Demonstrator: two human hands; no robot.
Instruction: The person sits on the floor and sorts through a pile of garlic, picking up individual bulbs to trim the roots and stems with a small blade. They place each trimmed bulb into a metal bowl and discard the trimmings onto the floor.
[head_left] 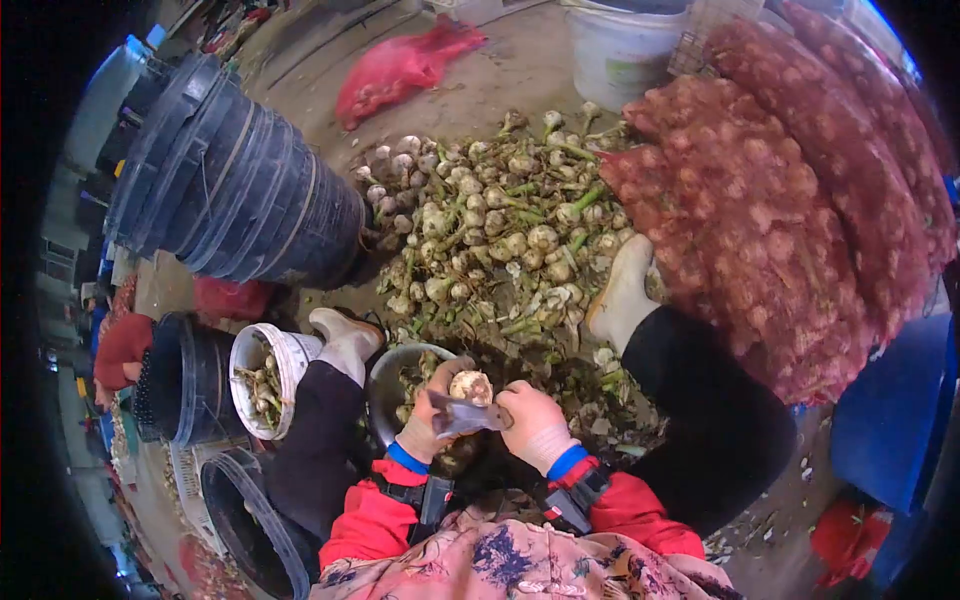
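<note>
My left hand [424, 425] is closed around a garlic bulb [471, 386], whose pale cut face points up. In my right hand [533, 424] is a knife with a wide, dull grey blade [462, 416]; my fingers wrap its handle and mostly hide it. The blade lies across the front of the left hand, just below the bulb. Under both hands sits a dark round basin [379, 388] with garlic in it, partly covered by my hands. Beyond it, a large heap of garlic bulbs [500, 215] with stalks lies on the ground between my boots.
Stacked black buckets [240, 180] lean at the left, above a white bucket [240, 352] of trimmed stalks. Full red mesh sacks [770, 220] stand at the right, near a blue tub [893, 410]. Another person's red sleeve [125, 345] shows at far left.
</note>
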